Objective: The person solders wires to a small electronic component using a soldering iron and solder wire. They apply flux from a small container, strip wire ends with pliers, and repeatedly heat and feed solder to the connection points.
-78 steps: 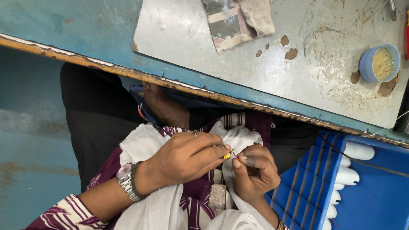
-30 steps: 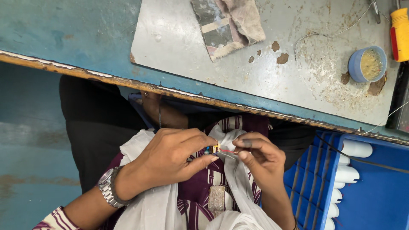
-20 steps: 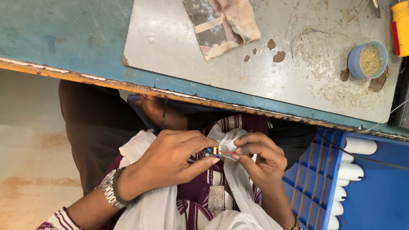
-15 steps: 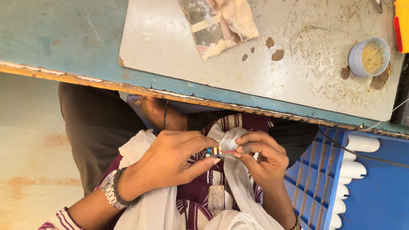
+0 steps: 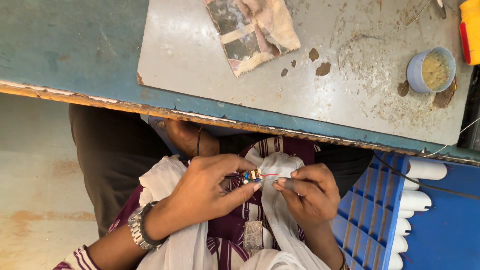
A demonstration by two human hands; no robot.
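My left hand [image 5: 210, 192], with a metal wristwatch [image 5: 140, 232] on its wrist, pinches a tiny electronic part [image 5: 255, 175] with blue and yellow bits and a thin red wire. My right hand [image 5: 307, 192] is closed around a slim dark tool whose tip meets the part. Both hands hover over my lap, above white cloth [image 5: 272, 215] and a maroon striped garment [image 5: 235, 232].
A worn blue workbench [image 5: 75, 45] carries a grey metal sheet [image 5: 190, 55], a dirty rag [image 5: 255, 30], a small blue cup of yellowish paste [image 5: 431, 70] and an orange-yellow object [image 5: 470, 30]. A blue crate [image 5: 372, 220] with white tubes [image 5: 417, 200] stands at the right.
The view has drifted a little, and the hands sit slightly lower in it. Both hands keep their hold on the small part and the tool.
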